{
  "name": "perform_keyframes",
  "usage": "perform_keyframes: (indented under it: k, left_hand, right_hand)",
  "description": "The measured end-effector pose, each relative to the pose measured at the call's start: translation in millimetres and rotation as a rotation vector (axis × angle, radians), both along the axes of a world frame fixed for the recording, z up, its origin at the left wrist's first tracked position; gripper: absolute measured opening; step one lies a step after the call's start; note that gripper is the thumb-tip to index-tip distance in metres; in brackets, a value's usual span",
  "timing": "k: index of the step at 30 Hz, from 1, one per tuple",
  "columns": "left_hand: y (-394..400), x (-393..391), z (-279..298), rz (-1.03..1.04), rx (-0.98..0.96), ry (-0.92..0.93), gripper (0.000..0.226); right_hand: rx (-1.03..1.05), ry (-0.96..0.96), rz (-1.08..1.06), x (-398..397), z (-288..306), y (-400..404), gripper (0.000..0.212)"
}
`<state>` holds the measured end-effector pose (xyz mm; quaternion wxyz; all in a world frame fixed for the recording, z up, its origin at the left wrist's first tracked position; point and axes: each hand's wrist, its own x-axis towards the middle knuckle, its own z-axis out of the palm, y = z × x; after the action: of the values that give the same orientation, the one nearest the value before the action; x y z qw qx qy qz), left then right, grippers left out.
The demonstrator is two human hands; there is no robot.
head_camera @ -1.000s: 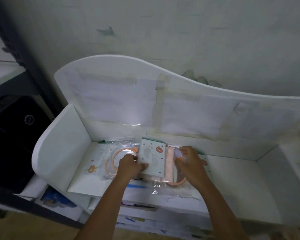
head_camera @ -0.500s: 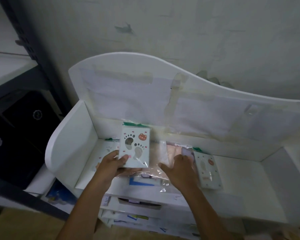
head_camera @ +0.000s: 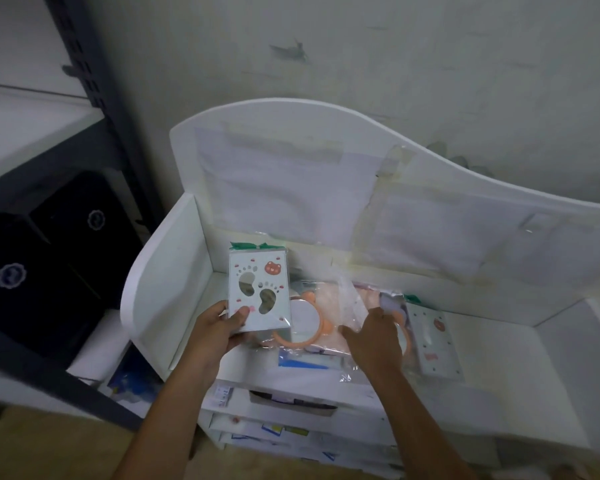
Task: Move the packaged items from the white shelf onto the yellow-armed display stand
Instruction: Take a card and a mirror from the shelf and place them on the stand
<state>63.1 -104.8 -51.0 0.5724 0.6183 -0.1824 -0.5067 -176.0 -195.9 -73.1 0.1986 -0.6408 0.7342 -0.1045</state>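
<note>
Left hand (head_camera: 219, 329) pinches the footprint card (head_camera: 258, 292) by its lower corner, lifted clear above the white shelf (head_camera: 499, 344) for carrying. Right hand (head_camera: 374, 336) reaches onto the plastic bags (head_camera: 329, 310) on the shelf, fingers loosely spread; grip unclear. Another card (head_camera: 435, 344) lies right of it. Display stand not visible.

Your left hand (head_camera: 219, 332) pinches the footprint card packet (head_camera: 258, 292) upright; just right of it, your right hand (head_camera: 373, 337) presses the plastic-wrapped orange rings (head_camera: 309, 323).
</note>
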Motion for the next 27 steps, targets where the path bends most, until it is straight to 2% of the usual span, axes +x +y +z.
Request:
perform_keyframes:
  k: [3,5,10,12,14,16,18,19,20,24,27]
  left_hand:
    - [-2,2,-1,-0.01,0.009,0.0,0.019]
    - [-2,4,0,-0.009,0.007,0.013,0.021]
    - [7,13,3,-0.014,-0.016,0.018,0.017]
    - [9,16,3,-0.018,-0.019,0.017,0.017]
    - [11,17,3,-0.031,-0.02,0.016,0.018]
    - [11,15,3,-0.05,-0.016,0.009,0.019]
    - [9,12,4,-0.073,-0.019,0.01,0.021]
    - [9,10,4,-0.082,-0.022,0.015,0.021]
    - [8,8,4,-0.092,-0.024,0.015,0.021]
    - [7,-1,5,-0.113,-0.03,-0.006,0.02]
    - [9,-4,7,-0.123,-0.027,-0.016,0.021]
  right_hand:
    - [-0.047,0.055,0.026,11,1,6,0.082]
    - [-0.049,0.043,0.023,15,-3,7,0.075]
    - [-0.107,-0.246,-0.054,8,3,2,0.015]
    - [-0.165,-0.353,-0.11,1,10,-2,0.01]
    - [-0.184,-0.59,-0.19,-7,15,-4,0.016]
    - [-0.149,-0.916,-0.3,-15,22,-2,0.024]
    - [-0.068,-1.226,-0.404,-23,28,1,0.015]
    - [-0.013,-1.302,-0.418,-28,28,3,0.011]
    - [0.04,-1.334,-0.403,-30,27,5,0.013]
    - [0.14,-1.091,-0.252,-26,17,17,0.028]
    - [0.123,-1.15,-0.24,-20,12,24,0.024]
